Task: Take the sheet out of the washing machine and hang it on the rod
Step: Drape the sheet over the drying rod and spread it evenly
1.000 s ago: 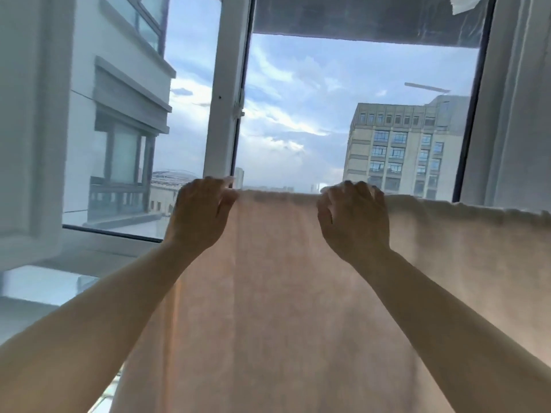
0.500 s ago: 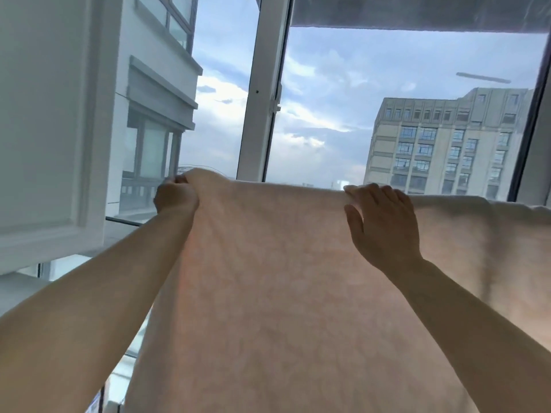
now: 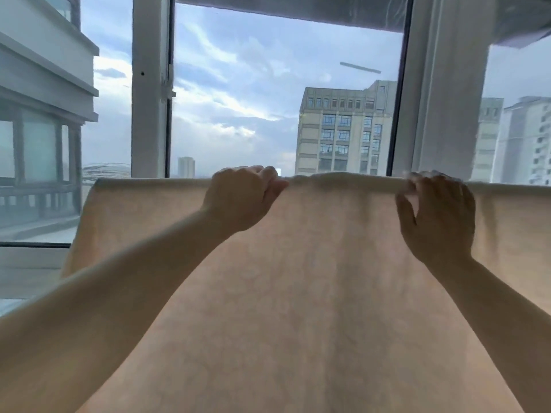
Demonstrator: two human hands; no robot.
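A pale sheet (image 3: 313, 293) is hanging wide across the lower view, its top fold running level in front of the window (image 3: 283, 84). The left hand (image 3: 241, 198) is curling its fingers over the top fold near the middle. The right hand (image 3: 438, 216) is reaching up beside it, fingertips blurred at the fold, thumb spread against the cloth. Beyond the glass, a tall building (image 3: 343, 129) is standing under cloudy sky, white frames (image 3: 150, 84) rising on either side.
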